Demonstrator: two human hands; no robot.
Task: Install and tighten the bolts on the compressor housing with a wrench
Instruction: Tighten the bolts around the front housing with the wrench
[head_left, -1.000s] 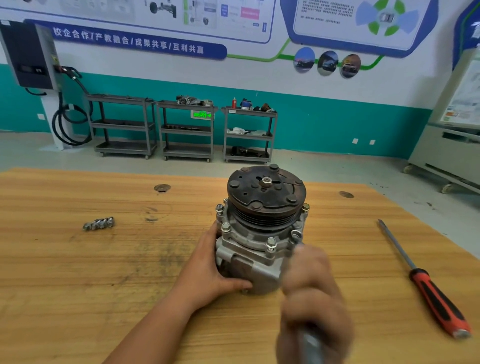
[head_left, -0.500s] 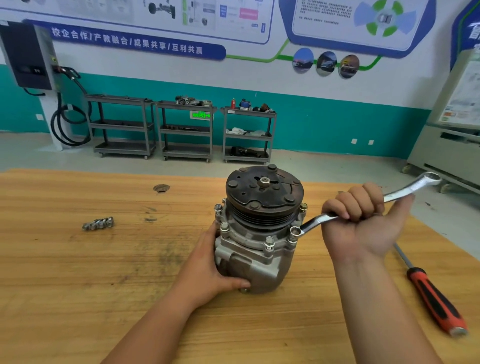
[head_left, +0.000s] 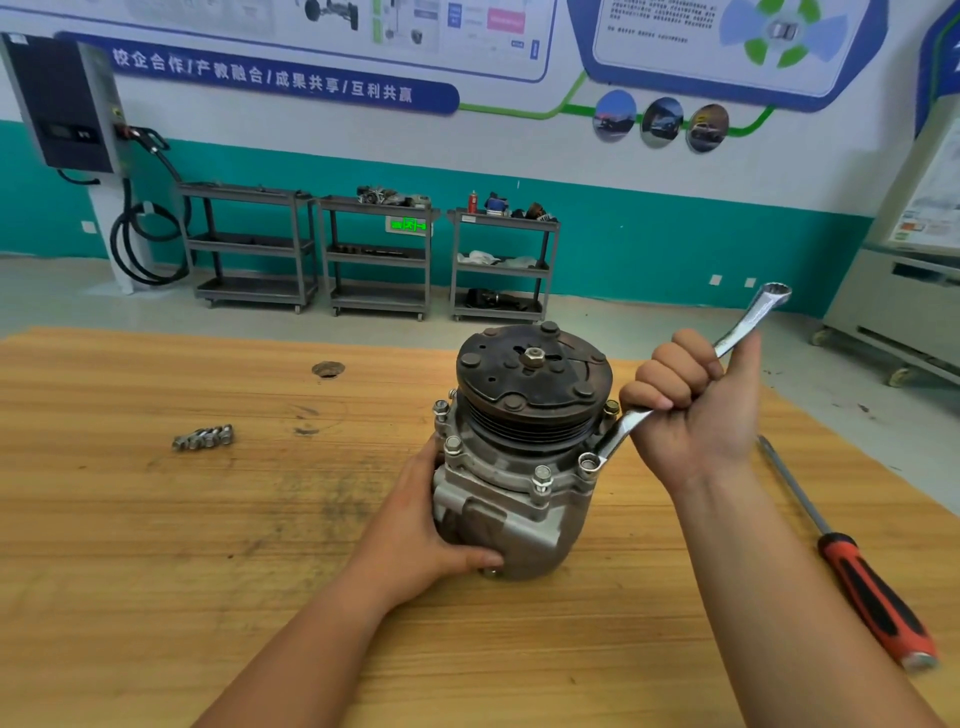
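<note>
Housing: compressor housing is standing upright near mid-counter, clutch plate facing up, base resting on the wood.
Left hand: left hand is cupping the lower near-left side of the housing, fingers curling round the body, thumb pressing along the bottom edge, prob. bracing it vs. the turning force.
Right hand: right hand is gripping the wrench shank in a closed fist, thumb lying up along the shank.
Wrench: lower ring end is sitting over the front-right bolt; shank is angling up and away to the right, free ring end hanging in the air.
Fitted bolts: approx. five heads are showing round the flange, incl. the front bolt and left bolt. Far side is hiding behind the clutch plate, so full count n/a.
Loose bolts: loose bolts are lying in a short row on the counter, well to the left of the housing, apart from both hands.
Progress: by my read, fitting is mostly done on the visible side and tightening is happening at the front-right bolt. How snug the others are, can't tell. Remaining: prob. working round the other heads; the loose bolts may be waiting to go in, or may be spares.
Misc: screwdriver is lying on the counter to the right, nobody touching it.
</note>
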